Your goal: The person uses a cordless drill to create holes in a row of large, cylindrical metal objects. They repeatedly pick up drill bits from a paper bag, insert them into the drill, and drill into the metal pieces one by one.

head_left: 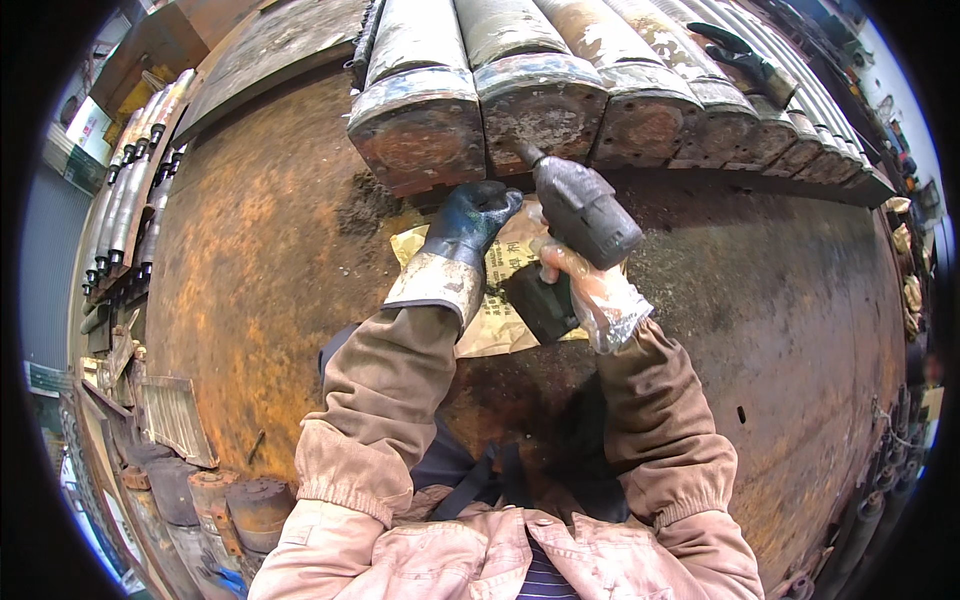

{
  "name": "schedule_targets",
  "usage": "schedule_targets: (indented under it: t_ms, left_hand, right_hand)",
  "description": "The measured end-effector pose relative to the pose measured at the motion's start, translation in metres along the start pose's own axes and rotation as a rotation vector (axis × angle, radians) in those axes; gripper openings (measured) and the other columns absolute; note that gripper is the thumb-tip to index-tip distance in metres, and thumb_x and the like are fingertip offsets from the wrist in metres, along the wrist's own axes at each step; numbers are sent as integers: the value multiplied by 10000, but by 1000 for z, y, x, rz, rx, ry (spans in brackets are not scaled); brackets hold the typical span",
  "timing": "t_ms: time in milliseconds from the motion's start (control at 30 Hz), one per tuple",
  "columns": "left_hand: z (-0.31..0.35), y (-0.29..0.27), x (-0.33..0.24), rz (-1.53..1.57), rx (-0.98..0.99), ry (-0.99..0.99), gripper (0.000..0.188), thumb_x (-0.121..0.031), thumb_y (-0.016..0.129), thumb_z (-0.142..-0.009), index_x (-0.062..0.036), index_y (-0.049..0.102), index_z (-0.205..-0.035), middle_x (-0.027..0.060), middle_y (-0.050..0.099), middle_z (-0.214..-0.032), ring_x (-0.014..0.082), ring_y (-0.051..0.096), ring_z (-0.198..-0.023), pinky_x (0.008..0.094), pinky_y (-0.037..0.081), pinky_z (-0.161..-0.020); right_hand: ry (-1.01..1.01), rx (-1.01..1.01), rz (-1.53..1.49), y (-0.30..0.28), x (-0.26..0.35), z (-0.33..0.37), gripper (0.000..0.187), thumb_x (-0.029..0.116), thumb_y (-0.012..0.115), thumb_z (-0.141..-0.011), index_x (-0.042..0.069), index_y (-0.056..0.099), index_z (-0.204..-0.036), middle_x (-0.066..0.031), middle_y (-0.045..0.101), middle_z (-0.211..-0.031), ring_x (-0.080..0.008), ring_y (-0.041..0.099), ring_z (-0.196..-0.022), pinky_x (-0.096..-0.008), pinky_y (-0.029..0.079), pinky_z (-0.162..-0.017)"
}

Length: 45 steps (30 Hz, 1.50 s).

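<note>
My right hand [592,288], in a thin clear plastic glove, is closed around the grip of a dark cordless impact wrench [590,208]. The tool's nose points up and left, at the rusty square end plate [545,125] of the second cylinder in a row; whether it touches cannot be told. My left hand [474,218], in a dark rubber-coated glove with a dirty cream cuff, is closed just below that plate's lower left corner. What its fingers hold, if anything, is hidden. Beneath both hands lies a yellow printed paper sack [497,330].
Several worn grey cylinders [415,45] lie side by side on a rusty steel floor plate [260,230]. A dark glove [735,55] rests on them. Slim metal cylinders [125,205] are racked at left; rusty round parts [258,505] stand at lower left.
</note>
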<state>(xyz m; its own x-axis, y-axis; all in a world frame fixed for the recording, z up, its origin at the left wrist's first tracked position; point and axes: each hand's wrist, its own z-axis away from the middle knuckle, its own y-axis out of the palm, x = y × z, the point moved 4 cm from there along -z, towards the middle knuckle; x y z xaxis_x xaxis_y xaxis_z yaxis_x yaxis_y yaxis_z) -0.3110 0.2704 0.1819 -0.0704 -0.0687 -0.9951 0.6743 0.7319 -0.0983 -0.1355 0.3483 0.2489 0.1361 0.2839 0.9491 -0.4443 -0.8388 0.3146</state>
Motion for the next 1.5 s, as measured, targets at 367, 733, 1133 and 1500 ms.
schedule_targets:
  t_ms: [367,733,1133,1500]
  left_hand:
    - [27,-31,-33,-13,-85,10,238,-203,707,-875,-28,723,-1036,89,728,-948,142,645,-875,310,499,-815]
    - [30,-42,-37,250,-137,-43,203,-186,722,-882,-5,713,-974,44,702,-886,112,597,-784,294,482,-719]
    - [36,-41,-48,301,-132,-23,201,-146,688,-910,13,701,-1032,72,718,-946,127,642,-829,292,508,-746]
    - [44,-35,-65,349,-189,-6,187,-103,663,-917,27,697,-1046,85,718,-963,148,661,-831,295,528,-764]
  right_hand:
    - [-25,11,-127,15,-17,-46,382,58,634,-857,-38,572,-1221,-9,525,-750,-108,468,-665,-251,405,-655]
    - [-48,19,87,14,-46,-60,347,84,611,-907,-28,549,-1229,-56,570,-805,-155,523,-721,-310,436,-713]
    - [-644,-225,726,10,-53,-80,258,163,726,-804,26,639,-1005,-56,659,-832,-154,591,-736,-302,491,-687]
    - [-519,-217,707,6,-56,-76,294,184,733,-797,34,627,-1027,-79,662,-840,-173,608,-741,-308,494,-687]
